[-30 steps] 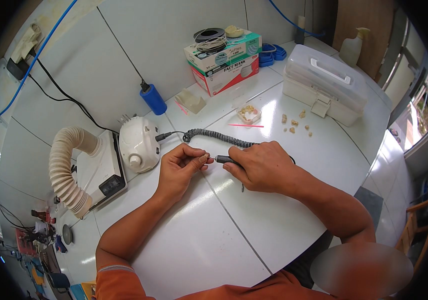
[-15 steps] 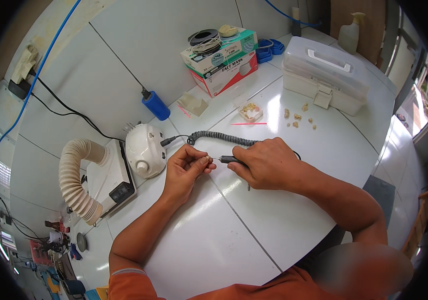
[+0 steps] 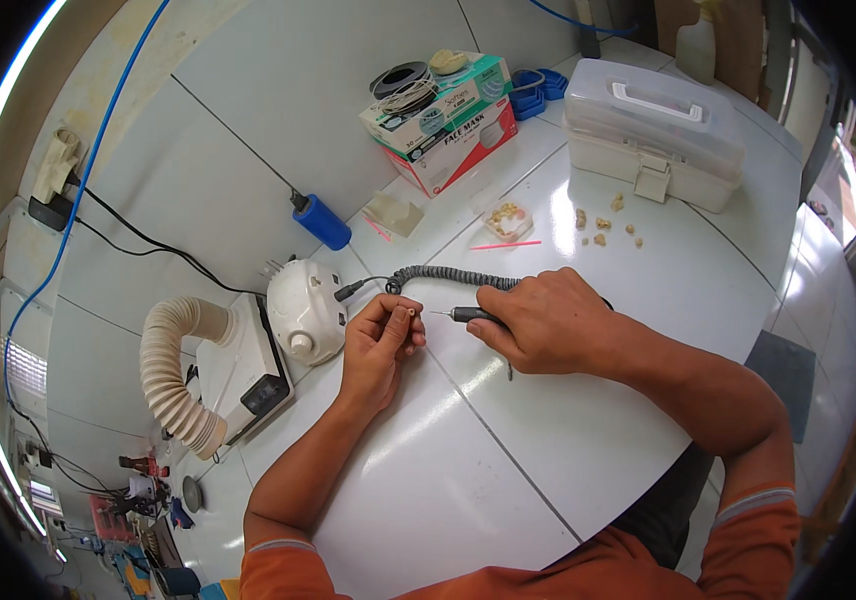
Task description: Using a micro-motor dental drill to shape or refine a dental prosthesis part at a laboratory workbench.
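My left hand (image 3: 378, 345) is closed, pinching a small beige piece (image 3: 411, 312) between thumb and fingertips. Most of that piece is hidden by the fingers. My right hand (image 3: 553, 322) wraps round a dark rotary handpiece (image 3: 474, 314), whose thin metal bit points left at the piece, with a small gap between them. A coiled grey cord (image 3: 453, 272) runs behind my hands to a white control unit (image 3: 306, 310) with a round knob. Both hands are above the white tabletop.
A dust collector (image 3: 248, 385) with a ribbed hose (image 3: 170, 375) stands left. Behind lie a small clear box of pieces (image 3: 506, 220), a pink stick (image 3: 506, 245), loose beige lumps (image 3: 601, 226), a blue cylinder (image 3: 322, 222), stacked mask boxes (image 3: 458, 140) and a lidded case (image 3: 653, 130).
The handpiece's bit has drawn back from the beige piece, widening the gap. My left hand has turned the piece slightly. The whole view has shifted a little.
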The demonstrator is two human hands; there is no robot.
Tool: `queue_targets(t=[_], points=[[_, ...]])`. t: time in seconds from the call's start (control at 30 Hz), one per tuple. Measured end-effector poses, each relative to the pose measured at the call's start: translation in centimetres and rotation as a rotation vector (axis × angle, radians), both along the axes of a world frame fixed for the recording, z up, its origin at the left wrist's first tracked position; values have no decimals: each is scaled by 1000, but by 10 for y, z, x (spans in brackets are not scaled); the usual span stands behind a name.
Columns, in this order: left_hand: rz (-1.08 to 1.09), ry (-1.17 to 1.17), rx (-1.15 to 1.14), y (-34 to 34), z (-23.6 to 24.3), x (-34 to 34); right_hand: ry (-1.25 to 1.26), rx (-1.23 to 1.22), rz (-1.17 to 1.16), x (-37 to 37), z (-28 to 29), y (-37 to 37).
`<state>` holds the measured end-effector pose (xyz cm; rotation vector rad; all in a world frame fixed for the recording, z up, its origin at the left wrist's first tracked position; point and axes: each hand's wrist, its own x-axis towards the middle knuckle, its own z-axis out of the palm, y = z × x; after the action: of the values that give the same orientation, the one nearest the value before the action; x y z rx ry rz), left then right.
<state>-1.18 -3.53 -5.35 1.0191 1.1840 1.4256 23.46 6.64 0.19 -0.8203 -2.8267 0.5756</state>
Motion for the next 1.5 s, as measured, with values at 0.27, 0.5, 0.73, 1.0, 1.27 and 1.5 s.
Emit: queue_targets(t=[0.27,0.5,0.73,1.0,1.27,1.5], points=[[0,59,19,0,1,3,29,32,21,-3,-2,-2],[-10,118,1,0,-1,3,30,20,24,-3,-5,-1],[-23,123,-6,-1,3,7,-4,-8,28,-3,0,-2],[-24,217,-6,0,2,7,-18,4,36,-3,-2,-3],[-13,273,-26,-1,4,10,-46,-20,25,-4,-1,-4],[-6,301,-34,0,5,11,-4,-15,18,-2,-4,-4]])
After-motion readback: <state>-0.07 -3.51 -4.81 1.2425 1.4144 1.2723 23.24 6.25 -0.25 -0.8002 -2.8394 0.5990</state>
